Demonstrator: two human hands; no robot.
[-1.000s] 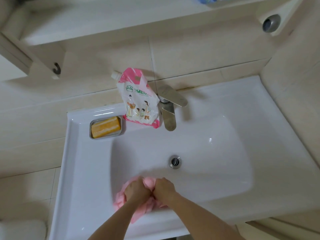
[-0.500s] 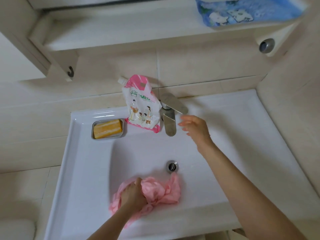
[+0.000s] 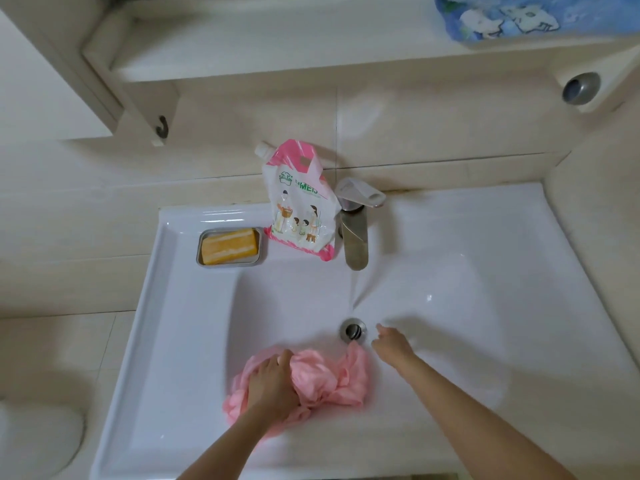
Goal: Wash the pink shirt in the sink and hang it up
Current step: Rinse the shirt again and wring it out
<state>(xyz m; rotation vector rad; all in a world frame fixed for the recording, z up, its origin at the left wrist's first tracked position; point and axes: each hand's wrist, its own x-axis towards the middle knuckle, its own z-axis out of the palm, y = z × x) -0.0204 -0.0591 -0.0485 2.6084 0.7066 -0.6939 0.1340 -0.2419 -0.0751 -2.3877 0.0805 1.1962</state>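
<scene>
The left grip (image 3: 273,386) is clamped on the shirt (image 3: 329,379), fingers curled over the bunched pink cloth, just as it was half a second ago. The right grip (image 3: 391,344) has changed place: it was up by the tap (image 3: 355,237) then, and is now low in the basin, fingers loosely apart and holding nothing, just right of the drain (image 3: 353,330) and just beside the shirt's right edge. Water (image 3: 356,289) now runs from the tap spout toward the drain, where none ran before. The shirt lies crumpled on the near slope of the sink (image 3: 162,306), its right end reaching up to the drain. On the sink's back ledge a metal dish (image 3: 262,255) holds an orange soap (image 3: 230,245), and just right of it a pink-and-white pouch (image 3: 301,209) leans against the wall, next to the tap. The wall (image 3: 433,133) behind is of pale beige tiles. Above hangs a pale shelf (image 3: 277,46) with a blue packet (image 3: 502,15) at its right end and a dark hook (image 3: 162,126) under its left corner.
</scene>
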